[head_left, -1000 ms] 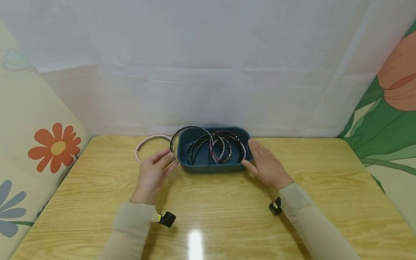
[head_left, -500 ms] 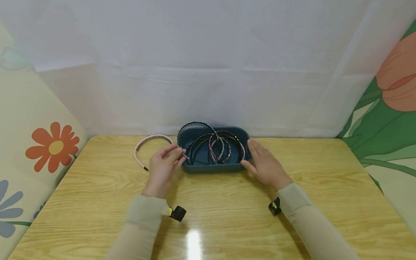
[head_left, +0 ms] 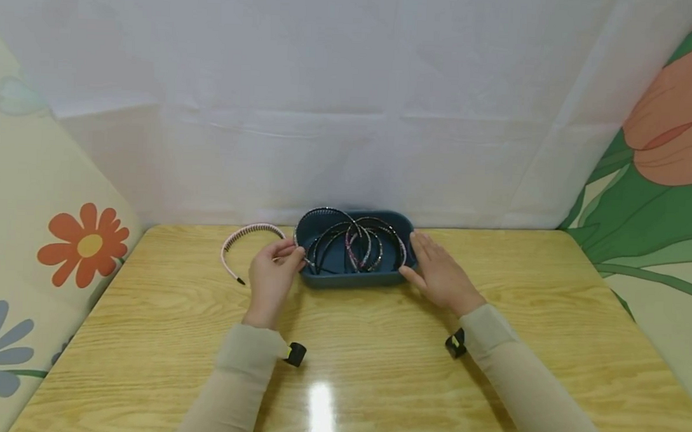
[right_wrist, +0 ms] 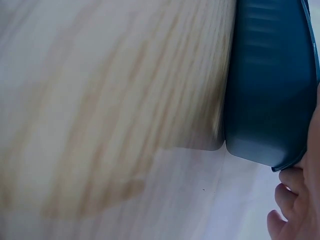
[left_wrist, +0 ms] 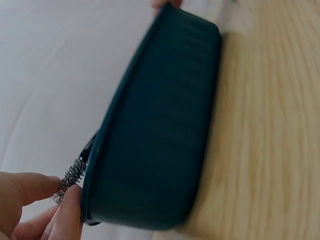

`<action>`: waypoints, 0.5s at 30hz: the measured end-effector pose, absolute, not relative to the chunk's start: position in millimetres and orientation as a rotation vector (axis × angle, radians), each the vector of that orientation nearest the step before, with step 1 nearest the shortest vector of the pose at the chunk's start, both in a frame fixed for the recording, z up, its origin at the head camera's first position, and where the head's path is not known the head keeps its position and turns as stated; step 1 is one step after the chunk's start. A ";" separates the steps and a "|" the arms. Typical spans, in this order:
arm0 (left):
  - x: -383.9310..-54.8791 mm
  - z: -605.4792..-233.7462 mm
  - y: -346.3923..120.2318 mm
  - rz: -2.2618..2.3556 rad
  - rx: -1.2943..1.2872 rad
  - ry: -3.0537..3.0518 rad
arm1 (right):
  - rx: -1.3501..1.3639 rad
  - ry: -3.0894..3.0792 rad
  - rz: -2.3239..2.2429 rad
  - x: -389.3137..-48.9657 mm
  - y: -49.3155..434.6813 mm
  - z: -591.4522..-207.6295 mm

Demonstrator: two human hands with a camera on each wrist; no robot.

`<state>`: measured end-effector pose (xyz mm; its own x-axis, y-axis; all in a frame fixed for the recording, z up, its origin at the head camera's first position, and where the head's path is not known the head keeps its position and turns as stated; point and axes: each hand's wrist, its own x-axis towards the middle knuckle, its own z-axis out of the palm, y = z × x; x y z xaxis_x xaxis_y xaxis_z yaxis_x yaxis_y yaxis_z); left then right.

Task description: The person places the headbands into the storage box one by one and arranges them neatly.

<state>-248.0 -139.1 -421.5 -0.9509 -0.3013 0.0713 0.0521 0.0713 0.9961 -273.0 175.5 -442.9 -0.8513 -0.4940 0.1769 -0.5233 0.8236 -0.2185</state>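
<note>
A glittery dark headband (head_left: 326, 209) with comb-like teeth arches over the left end of a dark blue plastic bin (head_left: 355, 282). My left hand (head_left: 272, 278) pinches one end of it between thumb and fingers. In the left wrist view the silvery sparkling part of that headband (left_wrist: 73, 174) shows right at the bin rim. Several more headbands (head_left: 373, 245), dark and pinkish, lie overlapping inside the bin. Straight fingers of my right hand (head_left: 442, 276) rest along the bin's right end, the thumb at its front corner. The right wrist view catches its fingertips by the rim.
A pale pink toothed headband (head_left: 226, 245) lies on the wooden table (head_left: 375, 369) left of the bin, beside my left hand. A white cloth (head_left: 349, 114) hangs behind the table's back edge. Flower-printed panels (head_left: 90, 245) stand at both sides.
My left hand has moved right, bringing the glittery headband from beside the bin to over its left end, then slightly lower. The right hand stays at the bin's right end.
</note>
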 end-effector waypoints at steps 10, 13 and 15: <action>-246.7 -422.1 -144.9 -1.492 0.170 -2.347 | 0.805 -2.898 0.394 -272.6 176.4 -442.8; -244.8 -421.5 -147.7 -1.488 0.155 -2.340 | 0.803 -2.902 0.395 -272.5 176.0 -442.8; -243.7 -421.4 -149.9 -1.487 0.146 -2.332 | 0.801 -2.908 0.398 -272.9 175.7 -442.8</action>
